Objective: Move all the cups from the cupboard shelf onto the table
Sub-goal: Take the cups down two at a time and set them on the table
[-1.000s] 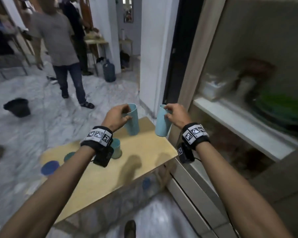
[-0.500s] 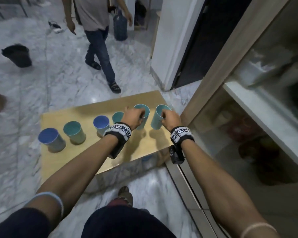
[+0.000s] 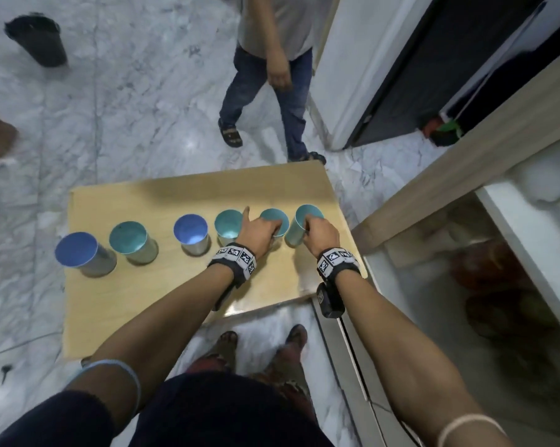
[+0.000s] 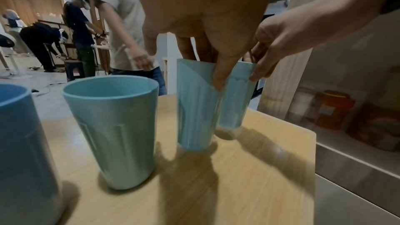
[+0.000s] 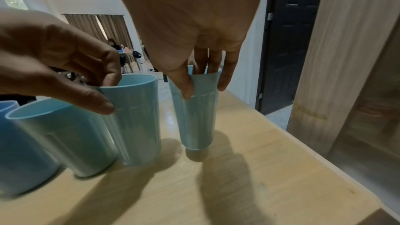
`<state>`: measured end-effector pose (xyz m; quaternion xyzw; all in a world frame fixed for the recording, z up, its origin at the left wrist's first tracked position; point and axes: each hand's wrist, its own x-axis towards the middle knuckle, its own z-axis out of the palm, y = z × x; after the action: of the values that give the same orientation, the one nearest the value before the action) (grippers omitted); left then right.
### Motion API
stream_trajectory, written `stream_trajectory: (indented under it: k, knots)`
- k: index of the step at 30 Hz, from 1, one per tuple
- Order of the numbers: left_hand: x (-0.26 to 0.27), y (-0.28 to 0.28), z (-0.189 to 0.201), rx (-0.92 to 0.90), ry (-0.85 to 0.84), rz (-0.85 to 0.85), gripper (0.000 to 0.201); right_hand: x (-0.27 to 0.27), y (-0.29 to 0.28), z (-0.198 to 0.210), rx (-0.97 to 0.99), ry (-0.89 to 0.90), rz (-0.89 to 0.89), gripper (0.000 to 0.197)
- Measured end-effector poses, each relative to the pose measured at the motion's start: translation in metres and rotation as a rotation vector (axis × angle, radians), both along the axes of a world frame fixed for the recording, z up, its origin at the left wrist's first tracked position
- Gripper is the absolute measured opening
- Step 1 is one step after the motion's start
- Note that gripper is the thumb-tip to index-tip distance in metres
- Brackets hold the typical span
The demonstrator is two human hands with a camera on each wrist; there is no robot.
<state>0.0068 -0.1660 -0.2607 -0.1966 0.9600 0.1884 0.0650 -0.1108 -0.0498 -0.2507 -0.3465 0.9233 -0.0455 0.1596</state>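
Note:
Several blue and teal cups stand in a row on the wooden table [image 3: 143, 301]. My left hand [image 3: 272, 225] pinches the rim of a teal cup [image 3: 277, 216], thumb [image 4: 218, 81] outside and fingers inside. My right hand [image 3: 307, 224] pinches the rim of the rightmost teal cup [image 3: 299, 225] in the same way, near the table's right edge. In the right wrist view this cup [image 5: 197, 114] leans slightly, its base at the tabletop. I cannot tell whether either cup rests fully. A teal cup [image 4: 114, 126] stands free just left of my left hand.
The open cupboard stands to the right, its white shelf [image 3: 530, 240] and the dim jars [image 4: 333, 109] below it blurred. A person [image 3: 265, 75] stands at the table's far side. A black bucket [image 3: 36, 40] sits on the marble floor. A dark door [image 3: 433, 59] is behind.
Both hands came down with their teal cups from mid-air to the right end of the table's cup row. The head view tilted down over the table. The standing person stepped closer.

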Motion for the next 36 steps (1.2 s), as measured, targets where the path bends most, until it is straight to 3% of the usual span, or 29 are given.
stream_trajectory:
  k: [10, 20, 25, 30, 36]
  knots:
    - [-0.019, -0.008, -0.027, 0.010, -0.065, 0.135, 0.022, -0.031, -0.015, -0.022, 0.051, 0.002, 0.193, 0.022]
    - [-0.027, -0.011, -0.029, 0.033, -0.079, 0.108, 0.020, -0.042, -0.019, -0.024, 0.085, 0.016, 0.250, 0.025]
    - [-0.025, -0.014, -0.021, 0.045, -0.012, 0.074, 0.040, -0.036, -0.015, -0.020, 0.061, 0.046, 0.203, 0.041]
    - [-0.031, -0.018, 0.009, 0.106, 0.096, 0.038, 0.041, -0.033, 0.002, -0.005, -0.077, 0.067, 0.057, 0.045]
    - [-0.055, -0.019, 0.068, 0.286, 0.113, -0.070, 0.051, -0.045, 0.041, 0.057, -0.211, -0.174, -0.199, 0.051]
